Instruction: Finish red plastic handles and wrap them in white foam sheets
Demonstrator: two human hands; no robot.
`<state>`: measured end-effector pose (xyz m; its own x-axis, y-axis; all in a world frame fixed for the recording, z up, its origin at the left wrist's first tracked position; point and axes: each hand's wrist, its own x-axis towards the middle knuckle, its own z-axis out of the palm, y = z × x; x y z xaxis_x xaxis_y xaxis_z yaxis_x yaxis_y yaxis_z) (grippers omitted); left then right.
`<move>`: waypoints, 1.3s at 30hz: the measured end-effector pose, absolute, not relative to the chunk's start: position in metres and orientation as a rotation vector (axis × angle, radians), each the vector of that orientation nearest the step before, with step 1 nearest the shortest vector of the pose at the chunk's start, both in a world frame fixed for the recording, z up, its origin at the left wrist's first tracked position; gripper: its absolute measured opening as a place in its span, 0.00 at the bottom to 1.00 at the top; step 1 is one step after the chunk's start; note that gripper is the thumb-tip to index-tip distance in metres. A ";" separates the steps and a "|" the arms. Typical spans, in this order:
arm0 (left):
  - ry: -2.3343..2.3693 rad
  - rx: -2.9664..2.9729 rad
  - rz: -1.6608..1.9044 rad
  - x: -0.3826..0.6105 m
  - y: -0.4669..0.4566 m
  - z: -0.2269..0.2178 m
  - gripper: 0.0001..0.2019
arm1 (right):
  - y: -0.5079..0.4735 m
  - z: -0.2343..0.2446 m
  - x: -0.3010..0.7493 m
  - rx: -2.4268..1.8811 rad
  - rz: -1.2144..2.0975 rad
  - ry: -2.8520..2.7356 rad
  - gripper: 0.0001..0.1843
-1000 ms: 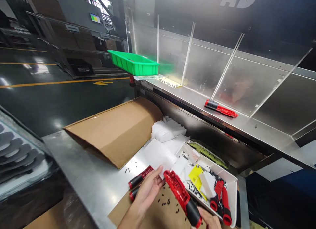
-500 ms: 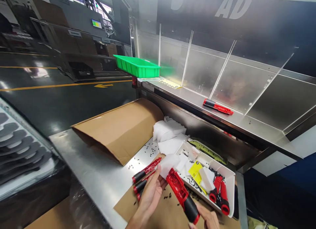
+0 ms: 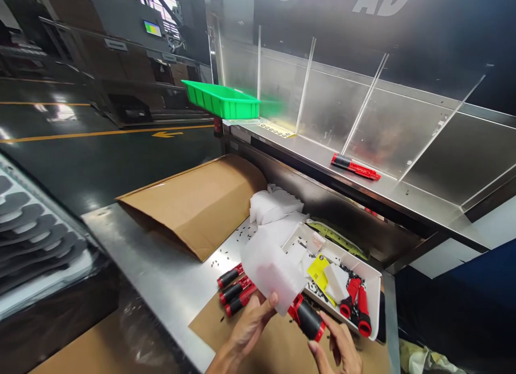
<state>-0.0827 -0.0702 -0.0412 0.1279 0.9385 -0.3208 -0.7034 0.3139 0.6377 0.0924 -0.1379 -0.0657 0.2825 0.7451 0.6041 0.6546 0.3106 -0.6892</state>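
Observation:
My left hand (image 3: 250,326) pinches a translucent white plastic bag (image 3: 271,268) that covers the red front half of a red-and-black tool (image 3: 307,319). Only the tool's black grip and red end cap stick out of the bag. My right hand (image 3: 339,348) has its fingers around that grip end from below. Both hands hover low over a flat cardboard sheet (image 3: 282,348) at the table's near edge.
Three red-and-black tools (image 3: 235,289) lie on the steel table (image 3: 161,277). A white tray (image 3: 371,293) holds two more tools, a yellow card and white packets. A stack of white bags (image 3: 274,206), a bent cardboard box (image 3: 193,202), a shelf tool (image 3: 355,166) and a green bin (image 3: 221,99) lie beyond.
The white bag has been drawn over the red half of the tool, which was fully bare before. Both hands have shifted slightly lower in view.

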 end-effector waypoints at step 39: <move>1.215 -0.785 1.571 -0.261 -0.200 -0.148 0.10 | -0.134 -0.056 0.032 -0.501 0.130 -2.458 0.14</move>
<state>-0.2610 -0.1995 -0.1478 -0.3279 0.3005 -0.8957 -0.9424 -0.0380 0.3323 0.0323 -0.1339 -0.0565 -0.7362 0.3830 0.5579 0.3223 0.9234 -0.2087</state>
